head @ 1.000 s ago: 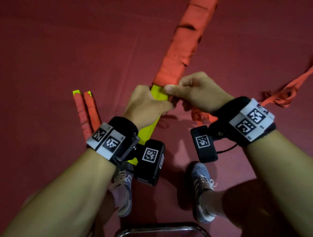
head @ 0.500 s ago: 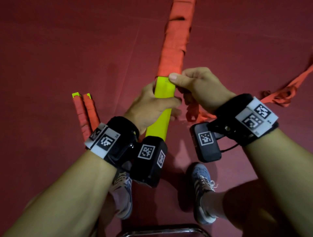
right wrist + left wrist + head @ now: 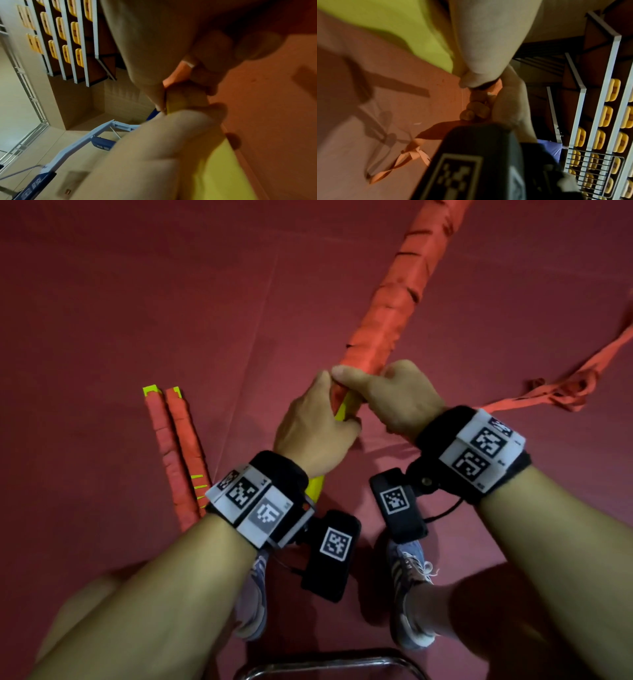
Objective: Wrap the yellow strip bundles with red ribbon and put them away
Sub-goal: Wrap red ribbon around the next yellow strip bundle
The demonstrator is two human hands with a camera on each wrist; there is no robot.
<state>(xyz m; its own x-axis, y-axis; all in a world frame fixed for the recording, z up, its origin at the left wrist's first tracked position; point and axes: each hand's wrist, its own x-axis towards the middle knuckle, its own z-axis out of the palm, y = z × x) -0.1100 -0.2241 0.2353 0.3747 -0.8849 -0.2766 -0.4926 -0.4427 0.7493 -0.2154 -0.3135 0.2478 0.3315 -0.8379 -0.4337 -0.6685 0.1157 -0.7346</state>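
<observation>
Here the left grip (image 3: 315,433), a bare hand, is clenched round the yellow strip bundle (image 3: 315,486), its fingers curled over the bare yellow stretch just below where the wrapping ends. The right grip (image 3: 397,398) sits directly above it, touching it, with the thumb laid across the edge of the red ribbon (image 3: 394,302) and the fingers curled round the same spot; the right wrist view shows a fold of ribbon pinched between thumb and fingers against the yellow. The bundle is held off the red floor (image 3: 137,302), slanting away up and to the right, and everything beyond the hands is covered in overlapping ribbon turns. A loose ribbon tail (image 3: 565,386) lies crumpled on the floor to the right, well apart from the hands. To the left, two wrapped bundles (image 3: 171,446) lie side by side on the floor, touching, with yellow tips showing at their far ends. Below the wrists are two shoes (image 3: 407,594) and a curved metal bar (image 3: 329,662).
</observation>
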